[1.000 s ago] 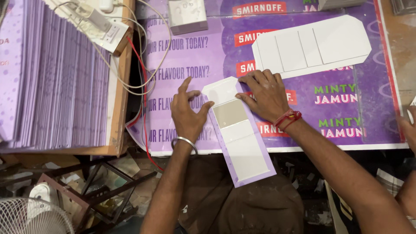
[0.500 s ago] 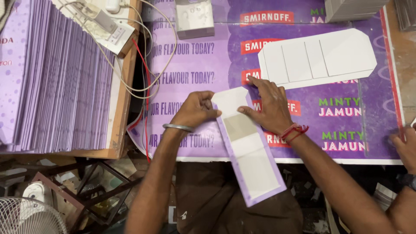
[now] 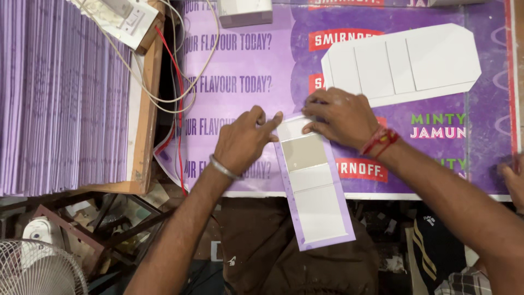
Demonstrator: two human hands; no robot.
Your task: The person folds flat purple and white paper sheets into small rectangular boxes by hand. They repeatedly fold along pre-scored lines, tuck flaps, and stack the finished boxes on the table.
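Note:
A long card strip (image 3: 315, 191), white and beige panels with a purple border, lies across the table's front edge, and its lower end hangs over my lap. My left hand (image 3: 244, 141), a metal bangle on the wrist, has its fingers curled and its fingertips on the strip's upper left corner. My right hand (image 3: 339, 116), red thread on the wrist, presses down on the strip's top end and hides it. Just beyond my right hand lies a flat white die-cut card (image 3: 404, 63) with creased panels.
A purple printed sheet (image 3: 240, 82) covers the table. A tall stack of purple sheets (image 3: 60, 98) fills the left, with a socket board (image 3: 117, 16) and wires (image 3: 177, 82) beside it. A white box (image 3: 245, 11) sits at the top. A fan (image 3: 38, 267) stands below. Another person's hand (image 3: 513, 180) is at the right edge.
My left hand went from spread flat beside the strip to curled at its top corner. My right hand slid onto the strip's top end. The strip shifted slightly.

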